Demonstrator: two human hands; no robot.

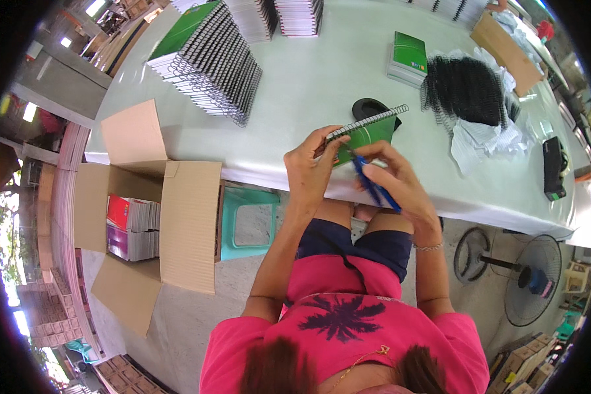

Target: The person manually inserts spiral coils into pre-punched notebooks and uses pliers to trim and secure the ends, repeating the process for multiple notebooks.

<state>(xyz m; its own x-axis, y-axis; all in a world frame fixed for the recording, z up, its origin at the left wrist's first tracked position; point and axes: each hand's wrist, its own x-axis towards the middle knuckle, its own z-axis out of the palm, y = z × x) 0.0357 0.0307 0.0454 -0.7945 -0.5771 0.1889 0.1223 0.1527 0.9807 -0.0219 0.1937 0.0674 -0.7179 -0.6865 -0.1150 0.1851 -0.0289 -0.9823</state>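
Head view, from the left fisheye of a head-worn pair: it looks steeply down past the pink T-shirt [433, 335], nearest at the lower edge, to the left hand [310, 163] and right hand [402, 178] mid-frame and the table [302, 79] beyond, its edge bowing toward a dark rim.

A teal stool [230, 223] stands beside an open box [190, 230], a fan [537, 284] well apart.
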